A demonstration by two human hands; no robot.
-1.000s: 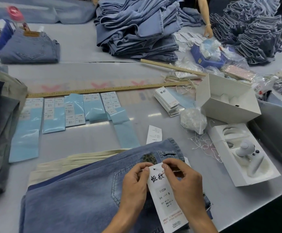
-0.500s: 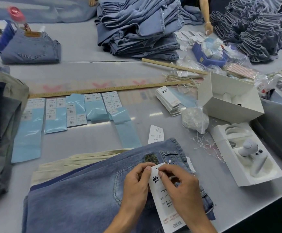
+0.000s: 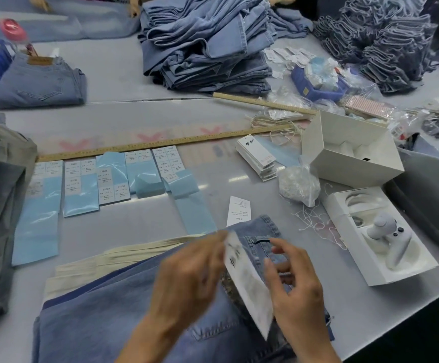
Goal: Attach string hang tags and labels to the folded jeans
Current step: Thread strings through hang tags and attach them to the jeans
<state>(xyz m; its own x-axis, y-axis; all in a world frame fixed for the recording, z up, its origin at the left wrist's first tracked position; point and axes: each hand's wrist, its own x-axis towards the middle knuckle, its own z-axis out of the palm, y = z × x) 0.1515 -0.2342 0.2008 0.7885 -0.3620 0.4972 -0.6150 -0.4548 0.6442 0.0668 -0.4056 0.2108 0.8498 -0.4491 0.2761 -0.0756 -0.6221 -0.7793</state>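
Folded blue jeans [image 3: 103, 323] lie at the table's near edge, back pocket and belt loop up. A white hang tag [image 3: 247, 284] with black print stands tilted above the waistband, blurred by motion. My left hand [image 3: 189, 273], also blurred, pinches the tag near its top edge. To the tag's right, my right hand [image 3: 295, 286] has its fingers curled and its thumb against the tag's back; any string in it is too blurred to see. A second white tag [image 3: 239, 210] lies flat on the table just beyond the jeans.
Blue label sheets [image 3: 79, 189] lie in a row below a wooden ruler [image 3: 160, 145]. A stack of hang tags [image 3: 257, 158], a bag of strings [image 3: 298, 183], loose strings [image 3: 315, 222] and two white boxes [image 3: 351, 153] [image 3: 422, 263] sit to the right. Jeans piles [image 3: 205, 48] stand at the back.
Both hands have lifted the tag off the jeans and tilted it on edge. My left hand moved up and left; my right hand's fingers came off the tag's face.
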